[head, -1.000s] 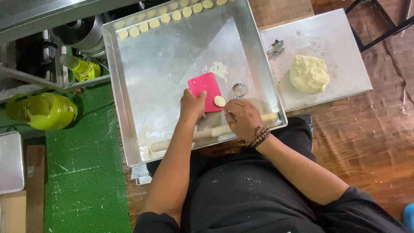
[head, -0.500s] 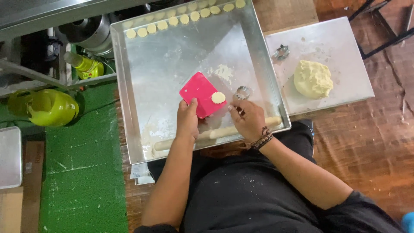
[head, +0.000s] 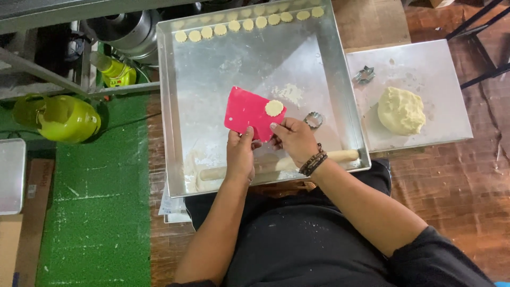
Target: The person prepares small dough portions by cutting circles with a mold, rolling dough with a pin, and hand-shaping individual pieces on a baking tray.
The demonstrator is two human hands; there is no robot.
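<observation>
Over the big metal tray [head: 340, 106], both hands work at a pink scraper [head: 249, 112]. Left hand [head: 240, 155] pinches the scraper's near edge, fingers closed on it, holding it roughly level, which reads as a way to keep the load from sliding. Right hand [head: 293, 139] has its fingers closed on the scraper's right corner, thumb tip just beside a round scalloped dough disc [head: 274, 108] that rests on the scraper's top right part. A wooden rolling pin [head: 340, 155] lies along the tray's near wall, partly hidden under both wrists. A small round metal cutter [head: 314, 120] sits on the tray floor just right of the hand (flour patch beyond it). A row of cut discs [head: 247, 24] lines the tray's far edge, laid side by side. On the smaller steel sheet [head: 451, 117] to the right: a lump of dough [head: 400, 110] and a second cutter [head: 364, 75], well apart. A green jug [head: 57, 117] sits on the floor at left.
</observation>
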